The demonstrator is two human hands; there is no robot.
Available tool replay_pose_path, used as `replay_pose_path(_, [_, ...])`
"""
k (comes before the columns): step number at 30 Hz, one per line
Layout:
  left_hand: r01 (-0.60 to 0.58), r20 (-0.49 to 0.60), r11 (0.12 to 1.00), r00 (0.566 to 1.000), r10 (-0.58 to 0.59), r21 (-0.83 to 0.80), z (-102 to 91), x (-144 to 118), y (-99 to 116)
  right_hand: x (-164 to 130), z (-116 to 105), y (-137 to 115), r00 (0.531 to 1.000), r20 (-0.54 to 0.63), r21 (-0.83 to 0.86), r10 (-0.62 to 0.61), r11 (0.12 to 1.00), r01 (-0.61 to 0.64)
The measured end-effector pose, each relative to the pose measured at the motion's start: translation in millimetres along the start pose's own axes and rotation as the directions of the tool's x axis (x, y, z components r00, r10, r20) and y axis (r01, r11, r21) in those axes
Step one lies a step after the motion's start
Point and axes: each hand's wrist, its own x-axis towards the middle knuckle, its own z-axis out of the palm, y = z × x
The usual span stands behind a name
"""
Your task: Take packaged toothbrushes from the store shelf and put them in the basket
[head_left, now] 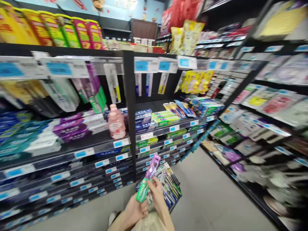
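Observation:
A packaged toothbrush [148,178] in a purple and green blister pack is held tilted in front of me. My left hand [135,208] is closed around the green lower end. My right hand [157,192] pinches the pack's right side near its middle. Just beneath and behind the hands lies a box [177,203] filled with several packaged toothbrushes [168,184], partly covered by my hands and forearms. On the hook rail at the left hang similar purple and green toothbrush packs [96,86].
Shelves [96,152] with toothpaste boxes [72,126] and a pink bottle pair [115,122] stand ahead. A dark post [130,112] divides them. Yellow packs [197,81] hang further right. An aisle floor [199,189] runs between these and another rack [264,128] at the right.

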Motion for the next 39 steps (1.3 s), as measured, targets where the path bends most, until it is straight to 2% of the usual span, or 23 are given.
replay_pose_path(2, [0.002, -0.007, 0.997, 1.0, -0.003, -0.077, 5.4, 2, 2, 1, 1, 0, 0.999, -0.008, -0.002, -0.043, 0.999, 0.043])
replay_pose_path(6, [-0.093, -0.066, 0.987, 0.994, 0.085, -0.133, 6.5, 5, 8, 1, 7, -2, 0.991, -0.025, -0.026, -0.135, 0.991, 0.134])
replay_pose_path(10, [-0.158, -0.093, 0.984, 0.984, 0.151, -0.083, 6.7, -1, 12, -3, 17, -11, 0.991, -0.032, -0.051, -0.134, 0.99, 0.132])
replay_pose_path(16, [-0.161, -0.081, 0.987, 0.984, 0.159, -0.011, 1.2, -2, 14, -4, 24, -19, 0.995, -0.032, -0.04, -0.099, 0.994, 0.098])
replay_pose_path(19, [-0.181, -0.137, 0.975, 0.97, 0.199, 0.131, -7.1, 4, 12, -3, 21, -17, 0.992, -0.029, -0.055, -0.122, 0.991, 0.12])
replay_pose_path(22, [-0.257, -0.2, 0.909, 0.922, 0.332, 0.327, -15.3, 9, 14, 0, 16, -9, 0.983, -0.04, -0.092, -0.178, 0.98, 0.174])
replay_pose_path(24, [-0.336, -0.211, 0.847, 0.869, 0.447, 0.411, -18.6, 7, 20, 1, 16, 1, 0.982, -0.02, -0.122, -0.188, 0.975, 0.185])
replay_pose_path(26, [-0.421, -0.191, 0.754, 0.797, 0.573, 0.504, -18.2, 1, 30, 1, 17, 11, 0.983, 0.03, -0.157, -0.182, 0.97, 0.184])
replay_pose_path(29, [-0.534, -0.119, 0.573, 0.659, 0.743, 0.621, -9.5, -15, 50, -5, 24, 25, 0.972, 0.156, -0.239, -0.174, 0.948, 0.208])
replay_pose_path(32, [-0.614, -0.108, 0.497, 0.558, 0.823, 0.613, 5.2, -34, 76, -12, 33, 30, 0.93, 0.319, -0.35, -0.182, 0.889, 0.294])
replay_pose_path(33, [-0.623, -0.119, 0.491, 0.541, 0.833, 0.608, 9.7, -39, 85, -15, 36, 30, 0.913, 0.365, -0.378, -0.184, 0.867, 0.326])
replay_pose_path(35, [-0.613, -0.133, 0.495, 0.538, 0.832, 0.616, 16.0, -50, 100, -17, 41, 28, 0.881, 0.436, -0.408, -0.182, 0.833, 0.374])
replay_pose_path(37, [-0.589, -0.134, 0.499, 0.553, 0.822, 0.635, 17.4, -59, 111, -18, 44, 25, 0.865, 0.47, -0.411, -0.177, 0.823, 0.392])
replay_pose_path(39, [-0.587, -0.15, 0.49, 0.531, 0.834, 0.644, 14.7, -66, 119, -18, 43, 23, 0.856, 0.489, -0.414, -0.168, 0.819, 0.398])
